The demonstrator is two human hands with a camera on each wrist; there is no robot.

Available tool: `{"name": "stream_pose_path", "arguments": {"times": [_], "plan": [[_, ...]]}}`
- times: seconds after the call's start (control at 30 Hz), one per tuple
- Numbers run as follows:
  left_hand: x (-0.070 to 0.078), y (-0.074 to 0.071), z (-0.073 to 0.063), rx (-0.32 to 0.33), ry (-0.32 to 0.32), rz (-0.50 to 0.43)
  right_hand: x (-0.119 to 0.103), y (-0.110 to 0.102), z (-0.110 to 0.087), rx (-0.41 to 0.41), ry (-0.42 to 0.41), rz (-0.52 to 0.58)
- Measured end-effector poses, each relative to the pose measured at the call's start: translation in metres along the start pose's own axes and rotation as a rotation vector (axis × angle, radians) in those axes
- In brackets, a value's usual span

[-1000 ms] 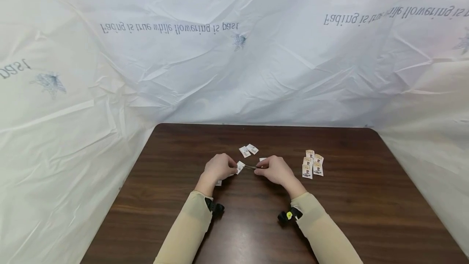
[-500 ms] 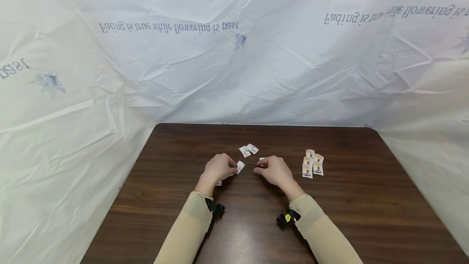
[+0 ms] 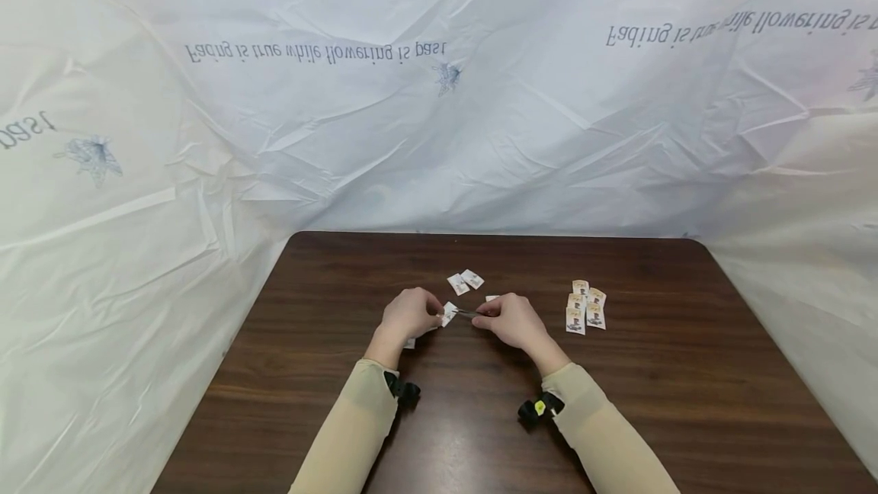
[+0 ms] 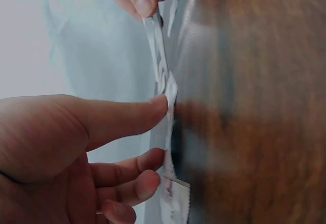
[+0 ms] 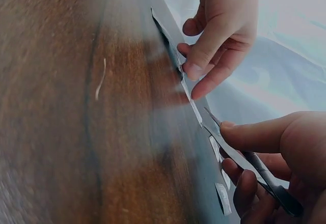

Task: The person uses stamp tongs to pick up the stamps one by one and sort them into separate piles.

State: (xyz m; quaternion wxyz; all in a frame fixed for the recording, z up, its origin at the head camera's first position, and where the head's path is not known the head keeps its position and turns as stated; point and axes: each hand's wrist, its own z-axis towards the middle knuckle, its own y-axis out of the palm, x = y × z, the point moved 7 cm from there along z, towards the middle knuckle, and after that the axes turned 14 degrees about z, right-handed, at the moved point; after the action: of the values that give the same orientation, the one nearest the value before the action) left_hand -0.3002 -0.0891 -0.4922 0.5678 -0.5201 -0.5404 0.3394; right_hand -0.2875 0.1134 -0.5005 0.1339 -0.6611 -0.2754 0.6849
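My right hand [image 3: 513, 320] holds metal tweezers [image 5: 235, 155] between thumb and fingers. In the right wrist view the two tweezer tips stand apart, right at the edge of a small white stamp [image 3: 449, 314]. My left hand [image 3: 408, 315] is on the other side of that stamp, its thumb and fingers fairly straight and spread apart. The thumb and fingertips of this hand touch the paper low over the table, as the left wrist view shows. Another stamp [image 4: 175, 201], with a perforated edge, lies below the left fingers. Part of a further stamp [image 3: 409, 343] shows beside the left wrist.
Two stamps [image 3: 466, 280] lie beyond the hands, and one more [image 3: 491, 298] is partly hidden behind the right hand. Several orange-topped stamps [image 3: 585, 306] are grouped at the right. The brown wooden table [image 3: 652, 387] meets a white printed sheet [image 3: 439, 158] at the back.
The tweezers shift slightly, and their tips, close together half a second ago, now show spread at the stamp's edge. Both hands stay almost where they were.
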Motion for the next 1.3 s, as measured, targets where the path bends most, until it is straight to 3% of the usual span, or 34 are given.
{"name": "stream_pose_path", "arguments": {"times": [0.23, 0.7, 1.3], "plan": [[-0.001, 0.004, 0.004, 0.048, 0.0, 0.025, -0.002, -0.006, -0.001, 0.019, -0.005, -0.034], [-0.002, 0.005, 0.005, 0.058, -0.014, 0.008, -0.012, -0.001, -0.006, 0.027, -0.031, -0.137], [-0.004, 0.008, 0.006, 0.046, -0.02, 0.008, 0.0, 0.013, -0.001, -0.013, 0.008, 0.101]]}}
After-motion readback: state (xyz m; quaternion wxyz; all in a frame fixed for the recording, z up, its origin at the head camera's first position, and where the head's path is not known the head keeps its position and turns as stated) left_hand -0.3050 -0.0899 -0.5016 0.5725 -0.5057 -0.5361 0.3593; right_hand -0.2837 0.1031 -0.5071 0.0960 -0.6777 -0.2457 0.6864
